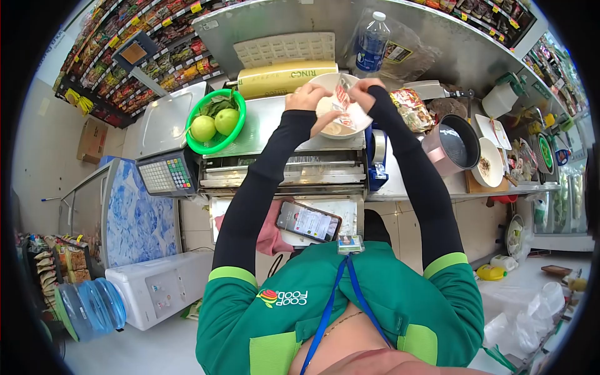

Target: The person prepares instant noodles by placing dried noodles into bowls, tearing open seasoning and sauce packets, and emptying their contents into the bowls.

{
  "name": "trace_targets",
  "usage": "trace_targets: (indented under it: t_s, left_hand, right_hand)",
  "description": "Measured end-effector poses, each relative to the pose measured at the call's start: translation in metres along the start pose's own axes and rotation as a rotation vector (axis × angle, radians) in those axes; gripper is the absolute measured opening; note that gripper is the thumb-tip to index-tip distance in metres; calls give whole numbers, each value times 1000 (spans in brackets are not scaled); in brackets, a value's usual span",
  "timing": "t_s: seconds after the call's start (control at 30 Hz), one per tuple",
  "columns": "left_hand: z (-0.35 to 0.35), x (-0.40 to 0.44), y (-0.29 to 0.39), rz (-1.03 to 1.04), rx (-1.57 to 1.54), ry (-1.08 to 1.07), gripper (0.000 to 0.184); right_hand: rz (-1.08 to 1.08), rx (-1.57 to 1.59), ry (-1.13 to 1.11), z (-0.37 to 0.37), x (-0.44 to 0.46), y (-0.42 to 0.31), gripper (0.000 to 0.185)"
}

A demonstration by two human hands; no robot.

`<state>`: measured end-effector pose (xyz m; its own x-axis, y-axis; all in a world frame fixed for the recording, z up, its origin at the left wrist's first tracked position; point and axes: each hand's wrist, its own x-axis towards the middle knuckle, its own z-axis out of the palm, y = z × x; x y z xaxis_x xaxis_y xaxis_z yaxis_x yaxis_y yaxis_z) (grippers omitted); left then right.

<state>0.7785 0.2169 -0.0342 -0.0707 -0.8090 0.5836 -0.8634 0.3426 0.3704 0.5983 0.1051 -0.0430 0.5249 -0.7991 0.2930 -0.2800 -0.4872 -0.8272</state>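
Packed shop shelves (172,59) stand behind a metal desk (265,128), where a green basket (214,150) of round fruit (202,129) sits. Left hand (309,104) and right hand (365,94), fingers curled, pinch a red-and-white packet (342,99) over a white bowl (359,119), near the yellow film roll (270,81).

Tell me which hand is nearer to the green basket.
Left. The left hand is right of the green basket, at the white bowl; the right hand is farther right, across it.
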Motion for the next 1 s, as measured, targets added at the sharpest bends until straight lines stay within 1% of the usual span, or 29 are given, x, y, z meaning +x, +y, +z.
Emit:
trace_targets:
  t_s: [0.03,0.1,0.13,0.2,0.27,0.3,0.33,0.37,0.43,0.47,0.5,0.6,0.7,0.8,0.9,1.0]
  left_hand:
    - [4,1,5,15,-27,25,38]
    - [10,8,15,55,-78,85,38]
    - [7,12,20,21,-112,28,32]
    - [9,15,22,-13,-97,35,24]
    - [8,17,23,-35,-86,52,17]
    - [3,18,23,-74,-97,14,16]
    - [-2,19,22,-113,-107,-25,16]
    - [-6,21,20,-149,-116,-62,16]
    - [-8,22,16,-109,-102,-95,15]
    - [-8,23,15,-86,-68,-113,15]
    - [-9,24,16,-63,-35,-131,15]
    - [-13,26,22,-91,25,-114,14]
    - [-15,24,22,-81,-19,-116,15]
    - [-16,26,20,-36,69,-158,16]
    - [-18,30,18,34,123,-155,17]
    - [-13,30,15,154,193,-47,16]
  right_hand:
    - [163,151,-32,-4,0,-15,25]
    - [336,326,-93,-14,-1,-33,25]
    - [333,349,-106,-15,-1,-35,25]
    - [330,394,-132,-17,-3,-36,25]
    - [31,-43,82,-18,-10,-38,24]
    - [-119,-259,187,-18,-12,-38,23]
    - [-314,-249,204,-20,-11,-37,19]
    - [-379,-236,144,-20,-12,-38,18]
    - [-507,-209,25,-17,-16,-41,17]
    - [-570,-294,-8,-17,-18,-44,16]
    - [-554,-276,-41,-17,-18,-48,15]
    - [-518,-254,-134,-18,-16,-52,11]
    - [-542,-436,-56,-13,-11,-41,10]
    - [-633,-386,-24,-11,-12,-48,9]
    - [-575,-562,-78,-10,-10,-57,11]
    - [-611,-554,-109,-10,-4,-59,15]
